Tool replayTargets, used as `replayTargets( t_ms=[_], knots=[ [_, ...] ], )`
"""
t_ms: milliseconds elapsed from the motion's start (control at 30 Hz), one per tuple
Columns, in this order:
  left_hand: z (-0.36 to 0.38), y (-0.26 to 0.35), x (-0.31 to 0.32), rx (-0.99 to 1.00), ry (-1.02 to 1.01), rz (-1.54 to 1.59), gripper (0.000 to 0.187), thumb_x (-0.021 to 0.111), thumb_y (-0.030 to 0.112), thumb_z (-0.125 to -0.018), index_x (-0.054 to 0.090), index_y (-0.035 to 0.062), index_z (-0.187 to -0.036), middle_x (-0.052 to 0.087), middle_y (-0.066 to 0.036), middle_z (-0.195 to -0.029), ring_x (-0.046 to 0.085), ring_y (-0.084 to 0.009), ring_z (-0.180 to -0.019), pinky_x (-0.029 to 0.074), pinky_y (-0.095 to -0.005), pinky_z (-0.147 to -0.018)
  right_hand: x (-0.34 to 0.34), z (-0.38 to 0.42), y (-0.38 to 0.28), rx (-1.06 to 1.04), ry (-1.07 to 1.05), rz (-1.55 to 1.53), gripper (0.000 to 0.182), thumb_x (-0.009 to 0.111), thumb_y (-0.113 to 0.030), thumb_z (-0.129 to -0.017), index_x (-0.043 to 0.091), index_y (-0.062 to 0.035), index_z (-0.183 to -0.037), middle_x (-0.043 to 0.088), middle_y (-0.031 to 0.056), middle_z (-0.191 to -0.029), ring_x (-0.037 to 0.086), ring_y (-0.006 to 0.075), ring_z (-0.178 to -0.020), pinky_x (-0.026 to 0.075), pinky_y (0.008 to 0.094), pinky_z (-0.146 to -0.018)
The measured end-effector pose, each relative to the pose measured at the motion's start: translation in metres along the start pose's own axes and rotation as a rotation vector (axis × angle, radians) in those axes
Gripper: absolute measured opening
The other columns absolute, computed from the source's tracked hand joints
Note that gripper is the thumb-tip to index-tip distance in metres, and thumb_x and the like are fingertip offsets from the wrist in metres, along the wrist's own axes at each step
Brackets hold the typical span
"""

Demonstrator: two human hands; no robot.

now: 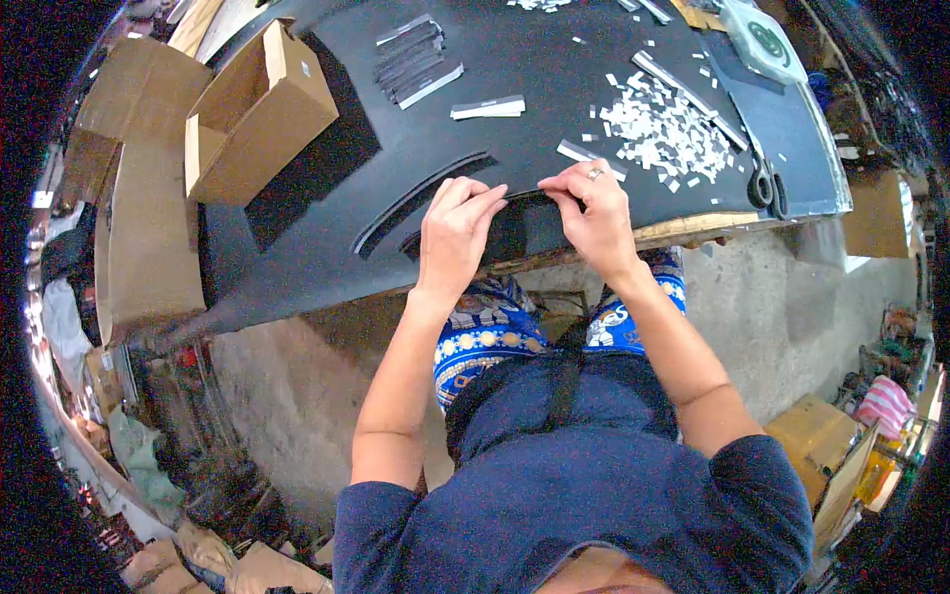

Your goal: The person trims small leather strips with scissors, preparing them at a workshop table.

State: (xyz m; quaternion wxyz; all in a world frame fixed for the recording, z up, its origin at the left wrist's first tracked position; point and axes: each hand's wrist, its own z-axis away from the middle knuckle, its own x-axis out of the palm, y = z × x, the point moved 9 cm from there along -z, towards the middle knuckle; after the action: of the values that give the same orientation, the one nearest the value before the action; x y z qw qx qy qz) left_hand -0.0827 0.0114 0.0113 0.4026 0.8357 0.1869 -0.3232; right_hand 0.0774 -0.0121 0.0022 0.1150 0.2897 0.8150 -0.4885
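Note:
Near the table's front edge, my left hand point(450, 228) pinches one end of a thin dark strip point(525, 195). The other end is between the thumb and fingers of my right hand point(602, 213), which wears a ring. The strip spans the short gap between both hands; its material is too small to tell. Just left of my left hand lies a long curved black strip point(421, 195). A short white-and-clear strip point(584, 156) lies beyond my right hand. To its right spreads a pile of small white rectangular pieces point(661, 131).
Black-handled scissors point(760, 178) lie right of the pile, beside a long strip point(690, 99). Farther back are stacked dark strips point(414, 59) and white strips point(488, 107). An open cardboard box point(272, 124) stands at left. A plastic bag point(762, 42) sits at back right.

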Motion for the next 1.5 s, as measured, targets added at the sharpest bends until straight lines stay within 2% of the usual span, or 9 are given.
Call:
replayTargets(
  t_ms=[333,467,533,600,933,1000,1133,1300,1500],
  knots=[
    [0.003,-0.008,-0.01,-0.003,0.05,0.042,0.016,0.072,0.003,-0.075,0.073,0.0038,-0.091,0.064,-0.009,-0.081,0.061,-0.023,-0.078,0.049,-0.0324,-0.071,-0.02,-0.016,0.005,-0.054,-0.052,0.025,0.011,0.07,-0.004,-0.075,0.07,-0.0062,-0.085,0.064,0.0096,-0.082,0.058,0.0292,-0.086,0.045,0.0399,-0.08],
    [0.003,-0.008,-0.009,0.002,0.042,0.046,0.014,0.072,0.003,-0.076,0.073,0.0035,-0.09,0.064,-0.009,-0.08,0.062,-0.023,-0.079,0.049,-0.032,-0.072,-0.05,-0.027,0.04,0.141,-0.088,0.37,0.017,0.074,-0.01,-0.073,0.07,-0.0054,-0.09,0.062,0.014,-0.086,0.058,0.0328,-0.09,0.045,0.0407,-0.081],
    [0.002,-0.008,-0.01,-0.002,0.038,0.049,0.014,0.072,0.003,-0.076,0.073,0.0035,-0.09,0.064,-0.009,-0.081,0.062,-0.0229,-0.079,0.049,-0.0318,-0.072,-0.052,-0.028,0.047,0.176,-0.129,0.35,0.019,0.075,-0.012,-0.072,0.07,-0.0052,-0.089,0.06,0.0152,-0.086,0.057,0.0338,-0.09,0.046,0.0415,-0.081],
    [0.002,-0.008,-0.01,-0.008,0.034,0.049,0.013,0.072,0.003,-0.076,0.073,0.0034,-0.09,0.065,-0.009,-0.081,0.062,-0.0228,-0.079,0.049,-0.0316,-0.071,-0.049,-0.028,0.049,0.158,-0.162,0.389,0.02,0.077,-0.011,-0.071,0.07,-0.0011,-0.087,0.062,0.0145,-0.082,0.058,0.0277,-0.079,0.046,0.0372,-0.071],
    [0.001,-0.011,-0.009,-0.008,0.018,0.077,0.013,0.072,0.004,-0.077,0.072,0.0038,-0.09,0.063,-0.009,-0.08,0.061,-0.0228,-0.077,0.049,-0.0318,-0.07,-0.043,-0.031,0.049,0.28,-0.217,0.326,0.015,0.076,-0.01,-0.072,0.069,-0.0019,-0.082,0.063,0.0123,-0.078,0.058,0.0231,-0.066,0.046,0.034,-0.062],
    [0.0,-0.012,-0.009,-0.004,0.018,0.072,0.012,0.071,0.004,-0.077,0.072,0.0039,-0.09,0.063,-0.009,-0.079,0.061,-0.0229,-0.077,0.049,-0.032,-0.07,-0.05,-0.032,0.041,0.242,-0.084,0.236,0.01,0.073,-0.007,-0.074,0.069,-0.0029,-0.082,0.067,0.0115,-0.077,0.062,0.0274,-0.073,0.048,0.0371,-0.067],
    [0.0,-0.012,-0.009,-0.007,0.003,0.072,0.012,0.071,0.005,-0.077,0.072,0.004,-0.09,0.063,-0.009,-0.079,0.061,-0.0231,-0.077,0.048,-0.0325,-0.07,-0.062,-0.038,0.004,-0.022,0.057,0.056,0.01,0.073,-0.004,-0.074,0.072,-0.0065,-0.083,0.067,0.0085,-0.079,0.061,0.0229,-0.072,0.048,0.0343,-0.068],
    [0.0,-0.013,-0.009,-0.02,-0.008,0.076,0.013,0.071,0.005,-0.078,0.072,0.0036,-0.09,0.063,-0.008,-0.078,0.06,-0.0228,-0.077,0.048,-0.0326,-0.07,-0.016,-0.026,-0.016,-0.186,-0.249,0.026,0.01,0.075,-0.007,-0.068,0.071,-0.0118,-0.076,0.062,0.0026,-0.084,0.055,0.0235,-0.092,0.043,0.036,-0.083],
    [0.001,-0.014,-0.008,-0.005,-0.003,0.097,0.014,0.07,0.004,-0.078,0.073,0.0039,-0.092,0.063,-0.008,-0.078,0.06,-0.0221,-0.076,0.048,-0.0324,-0.07,0.005,-0.016,-0.013,-0.205,-0.224,0.164,0.01,0.077,-0.009,-0.067,0.07,-0.0125,-0.073,0.059,0.0018,-0.09,0.052,0.0251,-0.097,0.04,0.0381,-0.083]
  ],
)
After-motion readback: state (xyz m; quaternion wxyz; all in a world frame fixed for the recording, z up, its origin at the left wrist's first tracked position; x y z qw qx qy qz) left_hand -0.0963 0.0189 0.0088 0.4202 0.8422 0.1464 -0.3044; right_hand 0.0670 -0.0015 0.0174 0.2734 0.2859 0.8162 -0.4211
